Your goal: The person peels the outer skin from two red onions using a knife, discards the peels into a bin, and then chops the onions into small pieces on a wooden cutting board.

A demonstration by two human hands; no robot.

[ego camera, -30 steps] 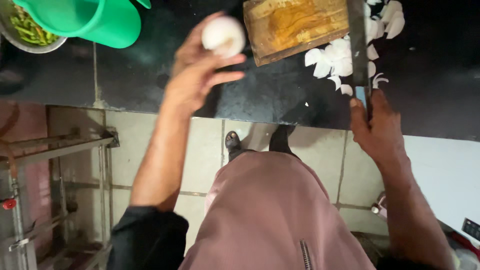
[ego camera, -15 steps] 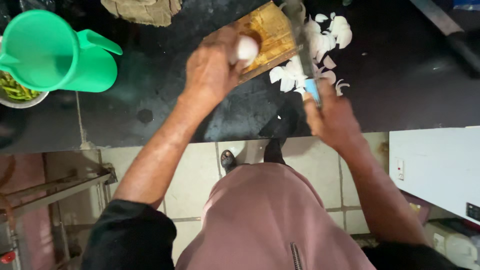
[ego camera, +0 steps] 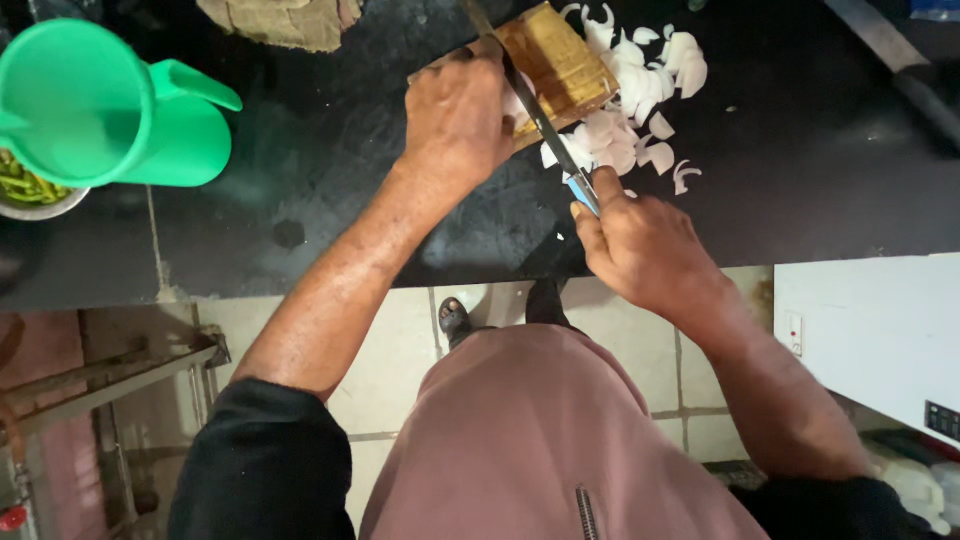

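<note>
Two hands work: left hand (ego camera: 455,115) cups a white onion (ego camera: 512,100); right hand (ego camera: 640,245) grips the blue-handled knife (ego camera: 535,112).

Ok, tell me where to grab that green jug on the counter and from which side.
Take the green jug by its body from the right, where bare dark counter leaves room. It lies tipped with its open mouth toward the camera and its spout pointing right, so wrap the wall just below the spout. A bowl of greens crowds its lower left. No handle shows.

Label: small white rectangular sticker with red mark (ego camera: 793,331), right edge of frame, on white cabinet (ego camera: 880,330) side.
Packages, screens: none seen.
</note>
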